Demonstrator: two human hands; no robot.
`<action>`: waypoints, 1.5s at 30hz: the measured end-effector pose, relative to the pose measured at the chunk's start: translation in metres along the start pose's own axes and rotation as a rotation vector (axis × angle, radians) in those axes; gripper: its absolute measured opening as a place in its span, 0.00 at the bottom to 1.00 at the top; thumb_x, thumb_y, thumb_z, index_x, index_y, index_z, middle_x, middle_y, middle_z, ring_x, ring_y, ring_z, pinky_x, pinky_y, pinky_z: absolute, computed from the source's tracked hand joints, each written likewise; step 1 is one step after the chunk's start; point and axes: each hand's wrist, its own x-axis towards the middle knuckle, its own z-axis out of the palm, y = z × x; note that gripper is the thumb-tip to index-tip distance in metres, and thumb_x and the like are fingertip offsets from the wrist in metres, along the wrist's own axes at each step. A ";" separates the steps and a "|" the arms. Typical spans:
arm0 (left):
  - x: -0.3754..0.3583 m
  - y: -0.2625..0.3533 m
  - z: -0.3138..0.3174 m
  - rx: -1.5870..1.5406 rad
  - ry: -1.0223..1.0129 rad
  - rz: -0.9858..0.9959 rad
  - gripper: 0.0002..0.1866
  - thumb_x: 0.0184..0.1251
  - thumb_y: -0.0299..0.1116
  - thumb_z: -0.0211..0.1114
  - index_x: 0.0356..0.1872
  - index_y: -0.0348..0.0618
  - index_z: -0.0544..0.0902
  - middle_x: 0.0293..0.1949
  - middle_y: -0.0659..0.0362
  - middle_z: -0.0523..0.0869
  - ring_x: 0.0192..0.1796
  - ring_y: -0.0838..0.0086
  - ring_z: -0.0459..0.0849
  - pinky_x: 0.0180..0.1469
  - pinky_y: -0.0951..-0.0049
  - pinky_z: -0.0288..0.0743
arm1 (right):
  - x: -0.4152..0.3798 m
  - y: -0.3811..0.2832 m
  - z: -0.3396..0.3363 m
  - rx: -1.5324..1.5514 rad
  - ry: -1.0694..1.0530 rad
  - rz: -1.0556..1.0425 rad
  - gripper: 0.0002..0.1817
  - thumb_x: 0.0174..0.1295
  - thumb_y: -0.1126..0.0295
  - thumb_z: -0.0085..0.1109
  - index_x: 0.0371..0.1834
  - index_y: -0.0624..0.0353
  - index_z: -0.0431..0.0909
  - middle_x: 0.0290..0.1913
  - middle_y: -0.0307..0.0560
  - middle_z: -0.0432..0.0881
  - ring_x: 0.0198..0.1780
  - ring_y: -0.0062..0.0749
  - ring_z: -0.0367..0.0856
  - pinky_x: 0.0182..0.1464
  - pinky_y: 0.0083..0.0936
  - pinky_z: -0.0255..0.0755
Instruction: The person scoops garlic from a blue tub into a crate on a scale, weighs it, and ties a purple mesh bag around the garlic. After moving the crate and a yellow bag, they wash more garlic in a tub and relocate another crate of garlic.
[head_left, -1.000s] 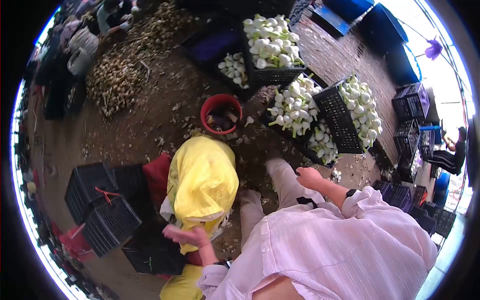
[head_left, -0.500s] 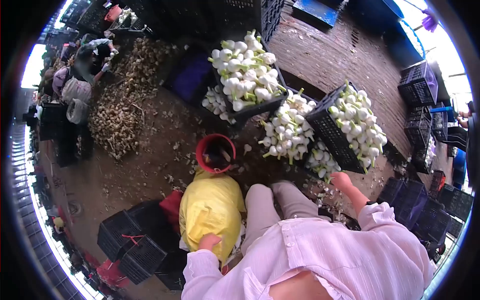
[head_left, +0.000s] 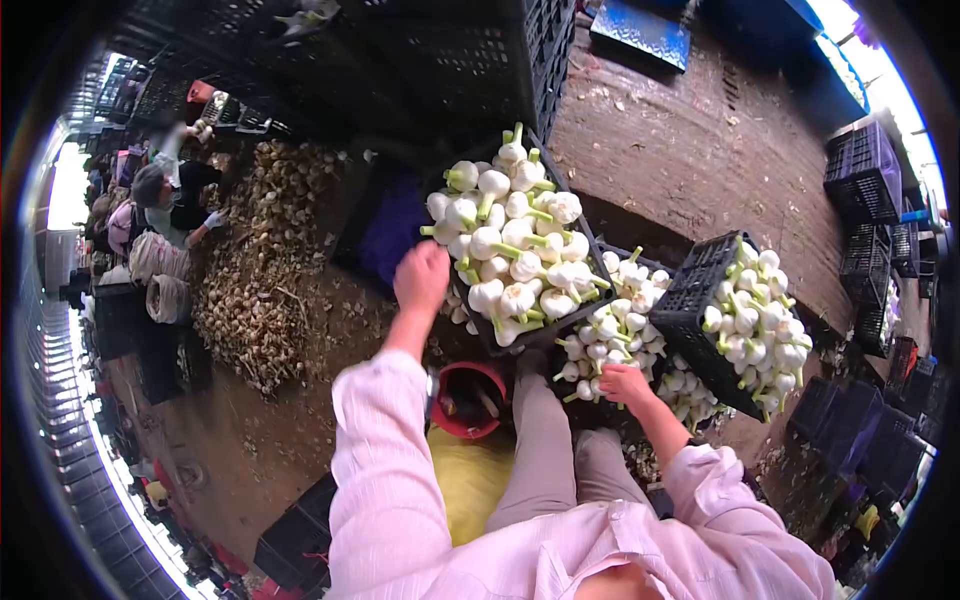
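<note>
Trimmed white garlic bulbs with short green stems fill a black crate [head_left: 553,325] in front of me. My left hand [head_left: 422,275] is at the left edge of this pile, fingers curled, and what it holds, if anything, is hidden. My right hand [head_left: 625,384] is lower and to the right, at the edge of a second garlic heap [head_left: 610,345], its fingers bent against the bulbs. A tilted black crate [head_left: 690,290] of garlic stands to the right of that heap. Below the first crate sits a red bucket [head_left: 468,430] with dark contents.
A yellow sack [head_left: 465,485] lies beside my legs. Untrimmed garlic [head_left: 255,320] is spread over the floor at left, where another person [head_left: 160,190] works. Tall black crates [head_left: 545,70] rise ahead, and more crates [head_left: 862,170] stand at right.
My left hand has gone from the yellow sack up to the first crate's garlic. My right hand has shifted left to the second heap. The view has moved closer to the crates.
</note>
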 end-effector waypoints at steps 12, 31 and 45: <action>0.265 -0.059 0.183 0.223 -0.591 -0.007 0.35 0.56 0.60 0.43 0.51 0.37 0.70 0.53 0.43 0.70 0.58 0.55 0.65 0.60 0.64 0.58 | 0.118 -0.042 0.124 0.955 0.362 0.016 0.14 0.48 0.75 0.53 0.38 0.49 0.66 0.29 0.33 0.73 0.25 0.19 0.68 0.27 0.22 0.60; 0.207 -0.029 0.118 0.367 -0.505 -0.076 0.40 0.44 0.60 0.58 0.51 0.35 0.71 0.48 0.45 0.76 0.53 0.57 0.73 0.54 0.66 0.64 | 0.089 -0.025 0.106 1.077 0.262 -0.098 0.18 0.56 0.70 0.42 0.50 0.60 0.67 0.47 0.48 0.73 0.48 0.35 0.72 0.52 0.31 0.65; 0.001 0.110 -0.025 -0.464 -0.863 -0.459 0.20 0.64 0.42 0.51 0.52 0.40 0.68 0.48 0.58 0.74 0.49 0.72 0.73 0.50 0.70 0.66 | -0.126 0.081 0.019 1.069 0.359 -0.131 0.18 0.50 0.76 0.48 0.47 0.62 0.68 0.43 0.48 0.75 0.44 0.31 0.74 0.47 0.28 0.69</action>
